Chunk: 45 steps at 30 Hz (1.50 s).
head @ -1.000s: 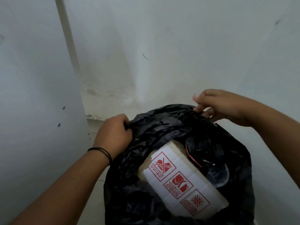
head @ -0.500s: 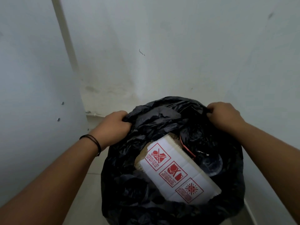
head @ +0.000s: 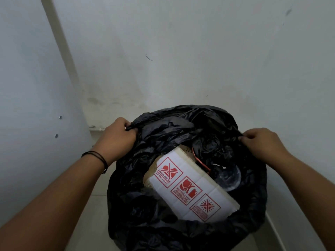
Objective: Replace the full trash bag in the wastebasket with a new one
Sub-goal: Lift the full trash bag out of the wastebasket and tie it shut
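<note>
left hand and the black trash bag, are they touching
Touching. The head view shows the left hand pinching a bunched fold of the black trash bag at its rim, the plastic gathered between its fingers.

You can read "JANGAN DIINJAK / DO NOT TREAD" in red on the white cardboard box point(head: 192, 187); its other labels are too blurry.

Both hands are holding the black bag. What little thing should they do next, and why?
Probably pull both edges up and toward the middle to close the top. The left hand and right hand each already grip the rim of the black trash bag on opposite sides, and its mouth gapes open over a white cardboard box.
</note>
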Available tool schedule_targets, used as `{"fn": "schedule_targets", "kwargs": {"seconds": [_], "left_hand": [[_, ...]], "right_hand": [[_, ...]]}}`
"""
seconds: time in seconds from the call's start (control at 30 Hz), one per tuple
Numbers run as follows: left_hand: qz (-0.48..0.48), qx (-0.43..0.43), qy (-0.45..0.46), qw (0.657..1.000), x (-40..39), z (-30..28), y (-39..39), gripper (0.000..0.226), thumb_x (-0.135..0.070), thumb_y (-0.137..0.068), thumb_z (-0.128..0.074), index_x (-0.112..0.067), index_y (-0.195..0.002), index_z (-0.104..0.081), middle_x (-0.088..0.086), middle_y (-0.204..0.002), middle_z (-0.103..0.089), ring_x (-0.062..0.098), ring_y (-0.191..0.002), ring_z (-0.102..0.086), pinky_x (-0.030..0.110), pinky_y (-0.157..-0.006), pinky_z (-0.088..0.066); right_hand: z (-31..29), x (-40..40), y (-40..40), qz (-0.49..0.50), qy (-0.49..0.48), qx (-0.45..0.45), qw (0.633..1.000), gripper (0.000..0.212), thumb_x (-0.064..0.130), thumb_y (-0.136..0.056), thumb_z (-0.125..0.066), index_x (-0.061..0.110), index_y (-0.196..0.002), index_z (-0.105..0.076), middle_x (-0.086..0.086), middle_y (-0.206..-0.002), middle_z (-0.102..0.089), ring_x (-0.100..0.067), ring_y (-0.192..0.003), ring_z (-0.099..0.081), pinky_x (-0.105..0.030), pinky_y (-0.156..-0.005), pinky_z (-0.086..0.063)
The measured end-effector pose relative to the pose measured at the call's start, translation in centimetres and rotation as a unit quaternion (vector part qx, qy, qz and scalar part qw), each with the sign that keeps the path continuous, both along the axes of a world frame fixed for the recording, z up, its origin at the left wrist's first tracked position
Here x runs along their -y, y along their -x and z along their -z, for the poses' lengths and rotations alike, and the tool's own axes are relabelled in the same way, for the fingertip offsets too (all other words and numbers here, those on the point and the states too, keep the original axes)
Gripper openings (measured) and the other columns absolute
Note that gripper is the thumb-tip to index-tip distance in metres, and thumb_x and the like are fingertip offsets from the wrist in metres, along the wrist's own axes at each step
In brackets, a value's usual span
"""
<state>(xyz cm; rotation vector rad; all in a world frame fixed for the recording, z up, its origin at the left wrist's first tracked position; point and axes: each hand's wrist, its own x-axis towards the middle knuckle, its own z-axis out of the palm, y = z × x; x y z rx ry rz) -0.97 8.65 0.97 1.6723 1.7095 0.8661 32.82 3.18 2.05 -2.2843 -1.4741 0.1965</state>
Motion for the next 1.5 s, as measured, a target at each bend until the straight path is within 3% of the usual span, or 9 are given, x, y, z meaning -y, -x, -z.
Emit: {"fn": "schedule_targets", "kwargs": {"seconds": [0.13, 0.27, 0.4, 0.67, 0.83, 1.1, 1.23, 1.37, 1.5], "left_hand": [[0.001, -0.047, 0.012, 0.999, 0.2, -0.4, 0.1, 0.019, -0.031, -0.083, -0.055, -0.014, -0.077, -0.054, 0.003, -0.074, -0.057, 0.019, -0.068, -0.052, 0.029, -0.054, -0.034], [-0.026, -0.070, -0.014, 0.997, 0.5, -0.8, 0.8, 0.005, -0.022, -0.081, -0.057, -0.017, -0.080, -0.057, 0.002, -0.078, -0.059, 0.021, -0.074, -0.057, 0.026, -0.056, -0.039], [-0.086, 0.075, -0.005, 0.993, 0.9, -2.3, 0.9, 0.006, -0.016, -0.081, -0.060, -0.014, -0.086, -0.058, 0.010, -0.081, -0.061, 0.025, -0.071, -0.058, 0.026, -0.056, -0.042], [-0.018, 0.341, -0.079, 0.937, 3.9, -10.5, 2.3, 0.028, -0.002, -0.085, -0.059, -0.012, -0.107, -0.045, 0.006, -0.084, -0.056, 0.014, -0.067, -0.060, 0.024, -0.059, -0.051], [0.026, -0.045, -0.240, 0.969, 8.4, -12.4, 1.0, 0.062, -0.034, -0.075, -0.075, -0.019, -0.125, -0.042, 0.005, -0.120, -0.053, 0.016, -0.110, -0.053, 0.030, -0.096, -0.043], [0.383, -0.405, -0.309, 0.771, 17.2, -6.0, -3.1, 0.047, -0.057, -0.072, -0.066, -0.018, -0.097, -0.063, 0.000, -0.095, -0.065, 0.020, -0.088, -0.063, 0.033, -0.079, -0.051], [0.349, -0.344, -0.312, 0.814, 15.6, -6.2, -3.9, 0.019, -0.024, -0.085, -0.050, -0.010, -0.078, -0.061, 0.004, -0.071, -0.061, 0.025, -0.061, -0.059, 0.033, -0.054, -0.049], [0.265, -0.268, -0.304, 0.875, 13.8, -8.3, -4.5, 0.013, -0.023, -0.087, -0.048, -0.015, -0.084, -0.058, -0.003, -0.078, -0.062, 0.018, -0.071, -0.057, 0.032, -0.061, -0.047], [0.221, -0.243, -0.328, 0.886, 13.5, -8.7, -5.3, 0.008, -0.016, -0.089, -0.054, -0.012, -0.087, -0.060, 0.000, -0.083, -0.063, 0.020, -0.079, -0.057, 0.032, -0.069, -0.046]], "right_hand": [[-2.1, 0.6, 0.9, 0.010, -0.125, 0.048, 0.991, 0.035, 0.034, -0.089, -0.056, 0.009, -0.114, -0.063, -0.015, -0.115, -0.062, -0.035, -0.106, -0.057, -0.040, -0.090, -0.044], [-4.5, 6.0, 6.1, -0.237, -0.133, 0.050, 0.961, 0.033, 0.055, -0.074, -0.056, 0.023, -0.067, -0.058, 0.005, -0.069, -0.057, -0.015, -0.068, -0.056, -0.035, -0.065, -0.047], [-2.8, 12.4, 10.3, -0.434, 0.189, 0.085, 0.877, 0.065, 0.082, -0.053, -0.052, 0.021, -0.076, -0.052, 0.009, -0.075, -0.055, -0.007, -0.064, -0.053, -0.024, -0.050, -0.042], [-1.4, 13.2, 9.6, -0.456, 0.113, 0.149, 0.870, 0.018, 0.043, -0.087, -0.052, 0.026, -0.084, -0.049, 0.002, -0.101, -0.051, -0.020, -0.095, -0.055, -0.027, -0.067, -0.037], [-1.8, 12.7, 8.1, -0.403, 0.014, 0.065, 0.913, 0.020, 0.034, -0.092, -0.049, 0.023, -0.096, -0.066, 0.009, -0.090, -0.046, -0.012, -0.091, -0.054, -0.030, -0.078, -0.046], [-1.2, 12.2, 7.4, -0.248, -0.133, -0.069, 0.957, 0.021, 0.011, -0.092, -0.052, 0.016, -0.105, -0.067, 0.006, -0.100, -0.063, -0.002, -0.089, -0.052, 0.000, -0.076, -0.033], [-2.3, 13.2, 7.6, -0.271, -0.154, -0.070, 0.948, 0.006, 0.030, -0.088, -0.055, 0.027, -0.086, -0.052, 0.013, -0.084, -0.053, -0.002, -0.077, -0.049, -0.015, -0.067, -0.038], [-2.9, 14.4, 8.4, -0.347, -0.025, 0.126, 0.929, 0.052, 0.079, -0.062, -0.041, 0.029, -0.076, -0.046, 0.012, -0.085, -0.039, -0.011, -0.086, -0.039, -0.031, -0.078, -0.034], [-1.1, 14.2, 8.3, -0.326, 0.018, 0.193, 0.925, 0.036, 0.054, -0.086, -0.048, 0.022, -0.101, -0.059, 0.004, -0.103, -0.040, -0.018, -0.107, -0.040, -0.033, -0.085, -0.029]]}}
